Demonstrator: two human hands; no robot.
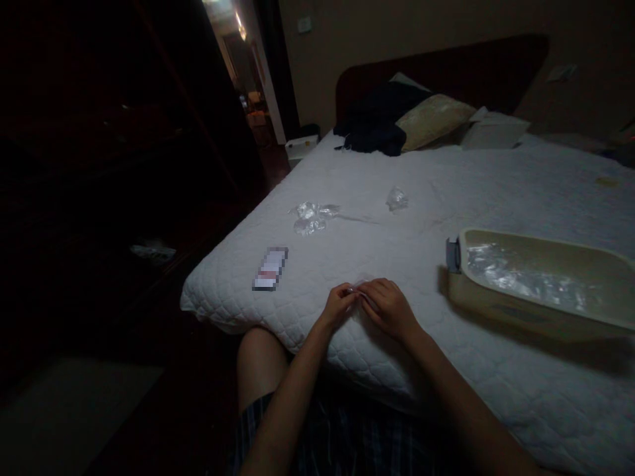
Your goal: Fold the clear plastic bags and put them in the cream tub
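Observation:
Near the front edge of the bed, my left hand [339,303] and my right hand [388,305] meet with fingers pinched together. Between them is a small piece of clear plastic film [363,285], mostly covered by the fingers; whether it is a bag I cannot tell. Farther back on the quilt lie a crumpled clear plastic heap [310,215] and a smaller crumpled clear plastic piece [397,199]. To my right stands a beige plastic bin [486,294] with a grey latch, holding shiny clear plastic.
A phone [270,269] with a blurred screen lies left of my hands on the white quilted bedspread [337,248]. Pillows [436,119] and dark cloth [381,119] rest by the headboard [446,69]. The bed's left edge drops to a dark floor.

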